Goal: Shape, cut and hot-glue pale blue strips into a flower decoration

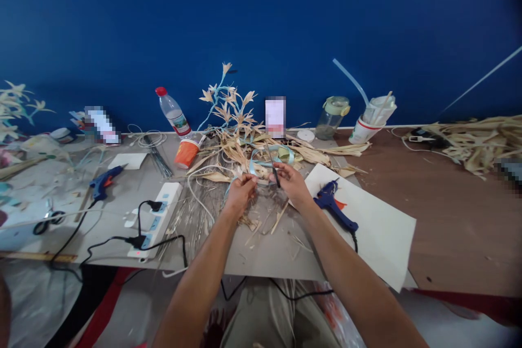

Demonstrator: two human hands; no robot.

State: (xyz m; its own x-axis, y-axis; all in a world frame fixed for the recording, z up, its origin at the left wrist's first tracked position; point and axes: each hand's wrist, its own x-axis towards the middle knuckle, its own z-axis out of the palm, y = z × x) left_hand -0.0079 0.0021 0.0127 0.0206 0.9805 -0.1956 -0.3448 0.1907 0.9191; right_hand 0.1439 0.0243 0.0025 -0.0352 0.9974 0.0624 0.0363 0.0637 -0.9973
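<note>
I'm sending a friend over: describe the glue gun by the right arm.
Below the blue wall is a cluttered table. Right of centre, a large white sheet lies beside the right forearm. This glue gun rests on it; the other glue gun lies left of the power strip.

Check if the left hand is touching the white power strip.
Apart: the head view shows a gap separating the left hand from the power strip.

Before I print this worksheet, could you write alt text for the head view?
A person's left hand and right hand are close together over a cluttered table, the right holding a dark tool. Blue-stemmed pale flowers stand behind; a blue glue gun lies on white paper.
</note>
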